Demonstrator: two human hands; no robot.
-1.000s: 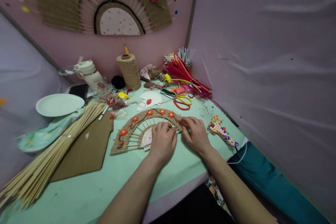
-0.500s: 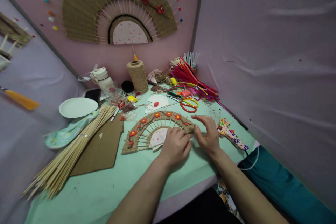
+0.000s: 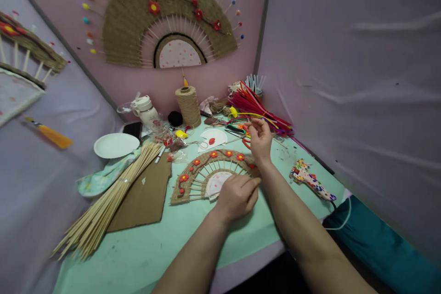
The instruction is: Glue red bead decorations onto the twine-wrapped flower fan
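Soft, even indoor light, faint shadows, no glare; wide-angle stretching and slight blur toward edges.

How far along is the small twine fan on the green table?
Done: the small fan has a twine band across its sticks and red flowers along it. In hand: the left hand rests on its right end; the right hand is lifted near the red pipe cleaners. Left, perhaps: no coloured bead tips show, unlike the wall fan.

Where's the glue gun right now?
Head view: the patterned glue gun lies on the green table near its right edge, right of the right hand and the jute fan.
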